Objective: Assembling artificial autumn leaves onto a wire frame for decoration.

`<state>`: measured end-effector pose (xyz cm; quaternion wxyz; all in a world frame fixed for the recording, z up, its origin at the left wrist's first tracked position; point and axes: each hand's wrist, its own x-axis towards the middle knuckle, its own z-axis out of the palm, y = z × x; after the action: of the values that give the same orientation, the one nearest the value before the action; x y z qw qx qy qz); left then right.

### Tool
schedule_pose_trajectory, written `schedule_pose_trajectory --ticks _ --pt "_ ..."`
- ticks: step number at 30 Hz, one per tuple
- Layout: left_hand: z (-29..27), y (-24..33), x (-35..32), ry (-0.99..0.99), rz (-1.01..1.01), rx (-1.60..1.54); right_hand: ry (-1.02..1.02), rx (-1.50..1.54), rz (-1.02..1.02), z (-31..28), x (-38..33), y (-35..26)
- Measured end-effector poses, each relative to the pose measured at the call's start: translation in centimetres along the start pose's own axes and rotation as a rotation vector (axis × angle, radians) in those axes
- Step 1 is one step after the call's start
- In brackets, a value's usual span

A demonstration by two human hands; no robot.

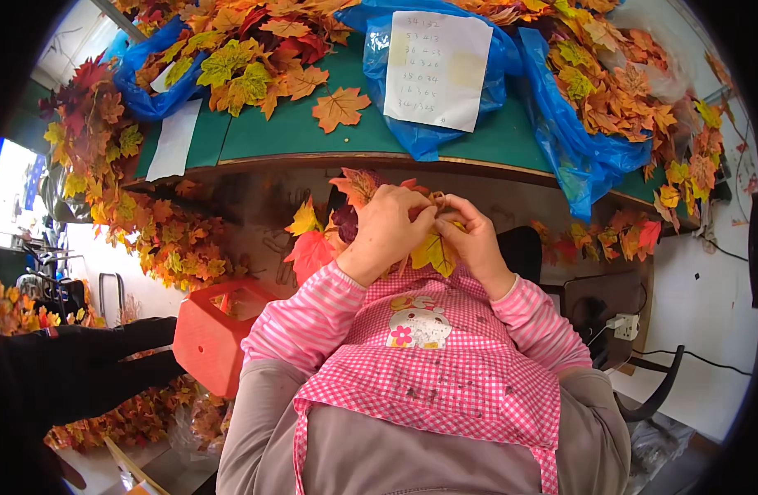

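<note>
Grips leaf bunch [344,223] with curled left hand [387,231] | pinches its edge above yellow leaf [433,255] with right hand [479,246] | may tear it by tugging too hard

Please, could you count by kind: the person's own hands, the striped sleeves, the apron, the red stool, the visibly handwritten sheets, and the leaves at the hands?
Left hand and right hand: 2
Striped sleeves: 2
Checked apron: 1
Red stool: 1
Visibly handwritten sheet: 1
Leaves at the hands: too overlapped to count
Total, without leaves: 7
</note>
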<state>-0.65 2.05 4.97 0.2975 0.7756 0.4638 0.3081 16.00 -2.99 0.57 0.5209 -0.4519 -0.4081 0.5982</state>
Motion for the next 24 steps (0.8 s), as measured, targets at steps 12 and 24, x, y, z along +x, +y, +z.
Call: schedule_pose_trajectory --ticks 12,24 --pt "1.0 0.8 -0.4 -0.057 0.029 0.011 0.057 -0.249 -0.123 0.5 -1.4 0.7" --pt "1.5 -2.0 -0.4 0.010 -0.100 -0.668 0.032 -0.500 -0.353 0.0 -1.4 -2.6"
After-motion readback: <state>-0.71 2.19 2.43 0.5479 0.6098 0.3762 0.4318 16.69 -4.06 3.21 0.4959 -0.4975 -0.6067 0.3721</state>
